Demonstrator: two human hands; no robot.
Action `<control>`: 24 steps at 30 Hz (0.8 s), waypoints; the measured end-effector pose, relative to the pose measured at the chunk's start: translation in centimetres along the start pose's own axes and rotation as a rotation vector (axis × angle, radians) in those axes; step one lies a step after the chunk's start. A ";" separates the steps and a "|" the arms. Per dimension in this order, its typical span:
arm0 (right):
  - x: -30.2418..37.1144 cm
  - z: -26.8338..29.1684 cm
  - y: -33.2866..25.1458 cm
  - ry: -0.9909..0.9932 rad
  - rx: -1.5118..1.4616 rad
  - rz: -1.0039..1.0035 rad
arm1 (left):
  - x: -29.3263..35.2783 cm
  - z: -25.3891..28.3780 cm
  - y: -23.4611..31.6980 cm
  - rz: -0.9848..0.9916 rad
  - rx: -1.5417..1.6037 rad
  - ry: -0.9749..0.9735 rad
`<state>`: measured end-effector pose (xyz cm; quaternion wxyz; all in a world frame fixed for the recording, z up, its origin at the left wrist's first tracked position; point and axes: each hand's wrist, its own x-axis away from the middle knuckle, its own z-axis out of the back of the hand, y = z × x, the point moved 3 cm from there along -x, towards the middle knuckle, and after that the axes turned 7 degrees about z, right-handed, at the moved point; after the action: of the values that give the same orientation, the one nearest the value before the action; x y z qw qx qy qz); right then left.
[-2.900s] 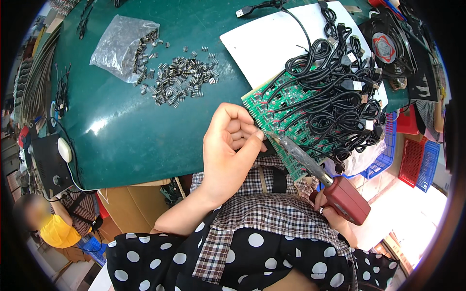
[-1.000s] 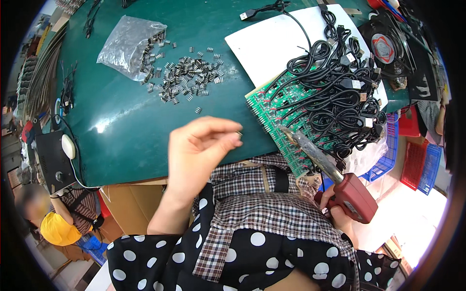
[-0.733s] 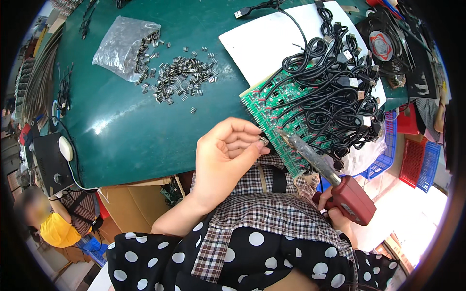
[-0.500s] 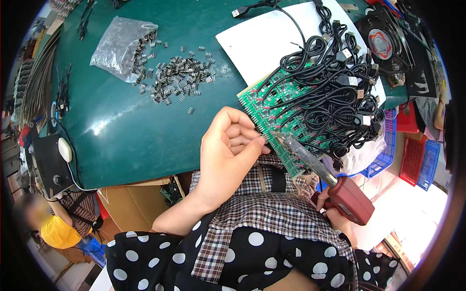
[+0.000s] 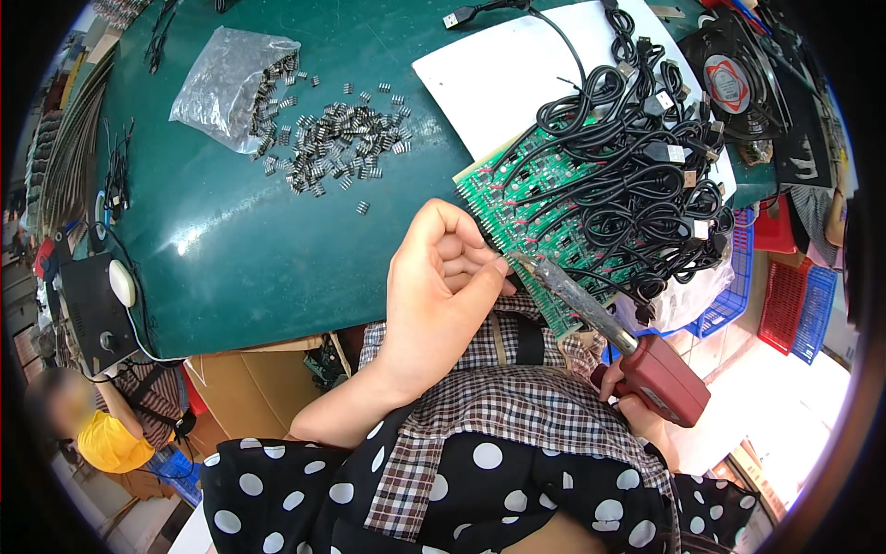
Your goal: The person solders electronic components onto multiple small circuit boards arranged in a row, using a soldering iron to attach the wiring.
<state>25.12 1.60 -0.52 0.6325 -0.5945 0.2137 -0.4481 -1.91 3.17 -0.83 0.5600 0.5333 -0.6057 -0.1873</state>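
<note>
My left hand (image 5: 438, 300) is closed in a pinch at the near left edge of a green circuit board panel (image 5: 526, 180). Whatever lies between its thumb and finger is too small and covered to make out. A soldering iron (image 5: 588, 309) with a dark red, gun-shaped handle is gripped by my right hand (image 5: 637, 415), which its handle partly hides. The iron's tip meets the board's edge right beside my left thumb. Many coiled black USB cables (image 5: 637, 194) lie over the board, their red wire ends joined to it.
Small pin connectors (image 5: 341, 143) lie heaped on the green table (image 5: 249, 277), some spilling from a clear plastic bag (image 5: 226, 88). White paper (image 5: 480, 83) lies under the board. A black fan (image 5: 734, 83) stands far right; a black control box (image 5: 97, 309) is at left, a blue basket (image 5: 734, 286) at right.
Very little differs. My left hand sits slightly farther right, still pinching at the board's edge, and the iron's tip stays next to my thumb.
</note>
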 end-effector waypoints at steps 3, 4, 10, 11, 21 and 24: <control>0.9 0.5 1.0 -0.051 0.316 0.065 | -0.2 0.0 0.3 0.020 -0.010 -0.004; 1.4 0.4 1.4 -0.045 0.323 0.058 | -0.3 0.1 0.4 0.025 -0.005 -0.012; 1.9 0.9 2.5 -0.031 0.343 0.133 | -0.1 0.0 0.2 0.021 -0.005 0.013; 1.1 0.3 1.3 -0.026 0.251 0.127 | -0.2 -0.1 0.1 0.025 -0.010 0.011; 1.0 0.6 0.5 -0.086 0.295 0.125 | -0.1 0.1 0.1 0.019 -0.014 0.030; 0.6 0.5 0.4 0.002 0.127 0.085 | 0.1 0.3 0.3 0.056 -0.085 0.027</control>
<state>25.95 1.29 -0.63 0.6872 -0.5432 0.2103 -0.4342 -2.33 3.05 -0.62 0.5954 0.4944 -0.6042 -0.1899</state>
